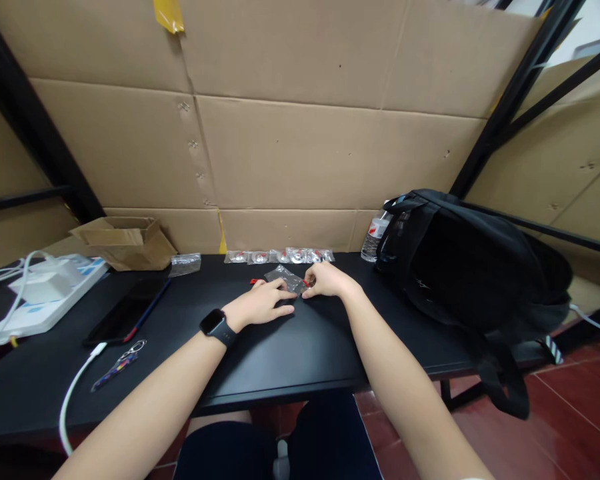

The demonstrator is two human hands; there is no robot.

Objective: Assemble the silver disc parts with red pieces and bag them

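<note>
A small clear plastic bag (283, 277) lies on the black tabletop between my hands. My left hand (263, 303), with a dark watch on its wrist, rests low over the table with fingers stretched toward the bag, its fingertips at the bag's near edge. A bit of something red (254, 281) shows just beyond its knuckles. At the bag's right side my right hand (322, 279) is closed in a pinch on a small red item (307, 283), mostly hidden by the fingers. Beyond the bag, several clear packets (280, 256) with round contents line the cardboard wall.
A black backpack (470, 267) and a water bottle (375, 237) stand at the right. Leftward are a paper bag (130, 243), a flat clear bag (185, 264), a phone (127, 310), a pen (150, 310), a keychain (117, 367), a power strip (50, 307) and a white cable (73, 390).
</note>
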